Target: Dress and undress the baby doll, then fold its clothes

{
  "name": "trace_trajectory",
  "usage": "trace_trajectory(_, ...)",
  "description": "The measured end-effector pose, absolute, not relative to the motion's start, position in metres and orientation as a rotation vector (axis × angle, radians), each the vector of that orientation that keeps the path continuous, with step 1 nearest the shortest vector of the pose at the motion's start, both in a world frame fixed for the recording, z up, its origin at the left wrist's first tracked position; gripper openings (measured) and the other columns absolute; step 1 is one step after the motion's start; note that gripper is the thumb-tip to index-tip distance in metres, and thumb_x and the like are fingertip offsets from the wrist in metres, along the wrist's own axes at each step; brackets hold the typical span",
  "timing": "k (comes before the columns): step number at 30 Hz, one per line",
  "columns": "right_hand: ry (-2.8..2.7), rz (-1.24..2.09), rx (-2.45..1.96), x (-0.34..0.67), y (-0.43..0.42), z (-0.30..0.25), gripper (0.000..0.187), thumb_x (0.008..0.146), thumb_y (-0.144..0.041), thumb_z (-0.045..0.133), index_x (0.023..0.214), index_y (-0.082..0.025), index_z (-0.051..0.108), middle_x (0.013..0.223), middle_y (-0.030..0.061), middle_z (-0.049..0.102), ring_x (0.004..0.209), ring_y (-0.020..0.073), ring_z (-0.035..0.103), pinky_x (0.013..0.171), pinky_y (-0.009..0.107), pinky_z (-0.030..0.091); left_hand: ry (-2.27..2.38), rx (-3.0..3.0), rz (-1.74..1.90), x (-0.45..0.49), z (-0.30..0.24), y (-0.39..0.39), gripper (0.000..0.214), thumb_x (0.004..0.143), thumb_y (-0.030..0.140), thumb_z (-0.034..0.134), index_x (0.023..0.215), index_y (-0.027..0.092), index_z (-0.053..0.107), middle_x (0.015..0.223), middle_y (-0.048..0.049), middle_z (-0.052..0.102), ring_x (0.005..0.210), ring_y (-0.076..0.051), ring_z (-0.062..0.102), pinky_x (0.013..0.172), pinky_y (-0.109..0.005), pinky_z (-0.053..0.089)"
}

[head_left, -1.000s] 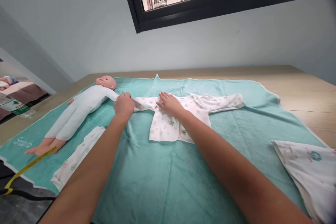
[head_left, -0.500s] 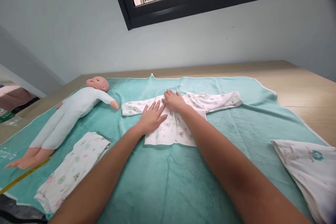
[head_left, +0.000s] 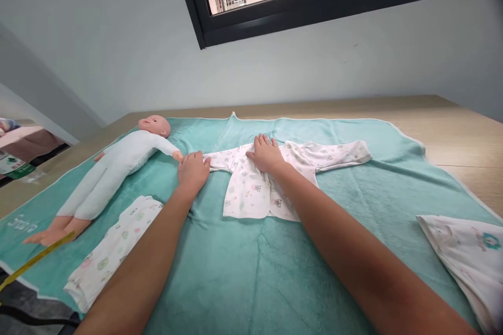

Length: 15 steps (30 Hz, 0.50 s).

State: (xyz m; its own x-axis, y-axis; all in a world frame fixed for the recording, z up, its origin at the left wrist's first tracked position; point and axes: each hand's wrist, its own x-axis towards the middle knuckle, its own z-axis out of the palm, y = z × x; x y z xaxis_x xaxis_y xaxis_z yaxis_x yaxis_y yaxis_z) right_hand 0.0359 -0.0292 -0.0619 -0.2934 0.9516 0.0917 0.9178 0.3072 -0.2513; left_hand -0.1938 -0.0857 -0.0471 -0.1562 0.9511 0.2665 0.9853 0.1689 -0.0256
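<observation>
A small white printed baby shirt [head_left: 255, 188] lies spread on a teal towel [head_left: 251, 267], sleeves out to both sides. My left hand [head_left: 192, 171] rests on the end of the shirt's left sleeve, fingers curled over it, right beside the doll's hand. My right hand [head_left: 267, 154] lies flat at the shirt's collar, fingers stretched forward. A baby doll [head_left: 118, 165] in a white suit lies on its back at the towel's left.
Folded printed baby trousers [head_left: 113, 246] lie near the towel's left front. Another white printed garment [head_left: 467, 251] sits at the right edge. A yellow tape measure [head_left: 35, 259] crosses the doll's feet. The wooden tabletop [head_left: 459, 136] meets a grey wall under a black-framed window.
My left hand has slid from the shirt's front panel out to the left sleeve end by the doll's hand. My right hand stays at the collar.
</observation>
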Motion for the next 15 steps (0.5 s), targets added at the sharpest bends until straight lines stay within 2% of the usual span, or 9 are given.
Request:
trace_trajectory(2,-2.383,0.183,-1.691,0.024,-0.039,-0.061,0.072,0.099,-0.045,0.029,0.154,0.002,0.022,0.162,0.0207,0.012,0.152,0.0299,0.008,0.121,0.049,0.004,-2.238,-1.799,-0.202,-0.199,-0.046,-0.086,0.043,0.096,0.043,0.038,0.109,0.012,0.065,0.112,-0.0199,0.067,0.115,-0.037,0.055,0.094,-0.05,0.043)
trace_trajectory(4,-2.439,0.188,-1.627,0.013,-0.048,-0.061,0.072,0.099,-0.046,0.026,0.154,0.002,0.024,0.163,0.0208,0.012,0.152,0.0298,0.006,0.122,0.048,0.002,-2.268,-1.76,-0.2,-0.204,-0.047,-0.084,0.042,0.095,0.041,0.039,0.105,0.012,0.066,0.111,-0.0203,0.067,0.116,-0.039,0.053,0.091,-0.051,0.045)
trace_trajectory(7,-2.492,0.234,-1.579,0.004,-0.055,-0.062,0.073,0.1,-0.049,0.023,0.154,0.0,0.026,0.163,0.0198,0.014,0.152,0.029,0.007,0.122,0.046,0.002,-2.354,-1.779,-0.282,-0.211,-0.05,-0.08,0.038,0.095,0.037,0.039,0.102,0.013,0.067,0.112,-0.0195,0.067,0.115,-0.037,0.055,0.088,-0.047,0.047)
trace_trajectory(11,-2.513,0.332,-1.578,0.007,-0.054,-0.062,0.078,0.099,-0.054,0.02,0.156,-0.001,0.019,0.164,0.0183,0.01,0.152,0.0287,0.007,0.122,0.045,0.008,-2.42,-1.653,-0.68,-0.216,-0.051,-0.076,0.035,0.096,0.037,0.039,0.107,0.016,0.065,0.116,-0.0171,0.066,0.109,-0.033,0.06,0.084,-0.04,0.048)
trace_trajectory(15,-2.502,0.369,-1.59,0.011,-0.053,-0.06,0.083,0.098,-0.059,0.018,0.156,0.0,0.012,0.164,0.0173,0.004,0.152,0.0283,0.002,0.122,0.043,0.008,-2.469,-1.475,-1.086,-0.218,-0.05,-0.073,0.028,0.095,0.039,0.046,0.104,0.018,0.063,0.103,-0.0135,0.069,0.097,-0.03,0.063,0.083,-0.039,0.047)
